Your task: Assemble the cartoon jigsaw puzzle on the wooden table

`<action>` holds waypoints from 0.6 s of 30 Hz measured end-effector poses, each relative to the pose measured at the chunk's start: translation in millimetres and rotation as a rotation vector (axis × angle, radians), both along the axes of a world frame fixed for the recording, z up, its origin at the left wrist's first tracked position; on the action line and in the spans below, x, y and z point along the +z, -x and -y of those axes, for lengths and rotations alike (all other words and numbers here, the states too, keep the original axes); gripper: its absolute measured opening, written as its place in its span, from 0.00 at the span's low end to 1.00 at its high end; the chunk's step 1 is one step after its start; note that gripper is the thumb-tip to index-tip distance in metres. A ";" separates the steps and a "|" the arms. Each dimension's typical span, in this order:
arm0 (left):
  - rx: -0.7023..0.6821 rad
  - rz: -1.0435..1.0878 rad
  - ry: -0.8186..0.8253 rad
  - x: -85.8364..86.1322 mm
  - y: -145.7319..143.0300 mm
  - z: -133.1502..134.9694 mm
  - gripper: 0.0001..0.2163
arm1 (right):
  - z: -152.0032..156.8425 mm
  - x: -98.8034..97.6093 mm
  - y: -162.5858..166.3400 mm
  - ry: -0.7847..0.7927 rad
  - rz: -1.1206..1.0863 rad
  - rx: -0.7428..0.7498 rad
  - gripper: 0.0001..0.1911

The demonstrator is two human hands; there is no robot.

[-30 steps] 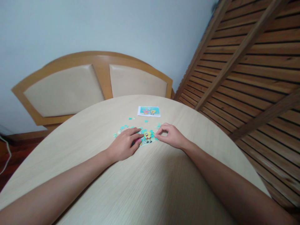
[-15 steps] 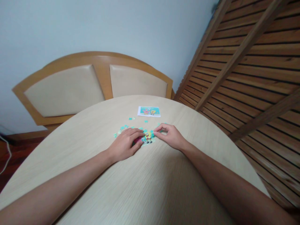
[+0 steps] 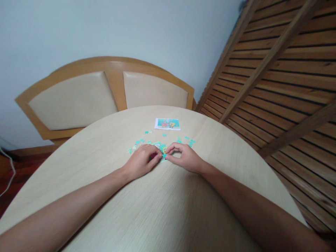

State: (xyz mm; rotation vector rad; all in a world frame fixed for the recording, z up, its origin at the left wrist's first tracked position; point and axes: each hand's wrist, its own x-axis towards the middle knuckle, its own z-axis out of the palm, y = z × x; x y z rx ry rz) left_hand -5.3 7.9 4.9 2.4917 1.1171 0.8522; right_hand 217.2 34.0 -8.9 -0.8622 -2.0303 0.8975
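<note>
Between my two hands is a small turquoise jigsaw piece (image 3: pixel 164 156), held above the partly joined jigsaw puzzle (image 3: pixel 157 145) with its yellow cartoon figure. My right hand (image 3: pixel 186 157) pinches this piece from the right between thumb and fingertips. From the left, my left hand (image 3: pixel 143 160) meets it with thumb and forefinger brought together, the other fingers curled over the puzzle. Much of the puzzle, including a pink part, is hidden under my left hand. Loose turquoise pieces (image 3: pixel 191 142) lie just beyond my right hand.
A printed picture card (image 3: pixel 168 124) with cartoon figures lies further back on the round wooden table (image 3: pixel 110 133). More loose pieces (image 3: pixel 140 141) are scattered left of the puzzle. A padded bench back (image 3: pixel 73 99) stands behind the table, and a slatted wooden screen (image 3: pixel 275 77) at the right.
My right hand has moved left and slightly nearer, bringing the turquoise piece over the yellow figure. My left thumb and forefinger have drawn together beside it.
</note>
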 end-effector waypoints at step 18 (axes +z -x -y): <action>-0.241 -0.163 -0.066 -3.1 5.3 -1.3 0.14 | -27.2 -1.1 -31.5 0.032 0.042 -0.292 0.08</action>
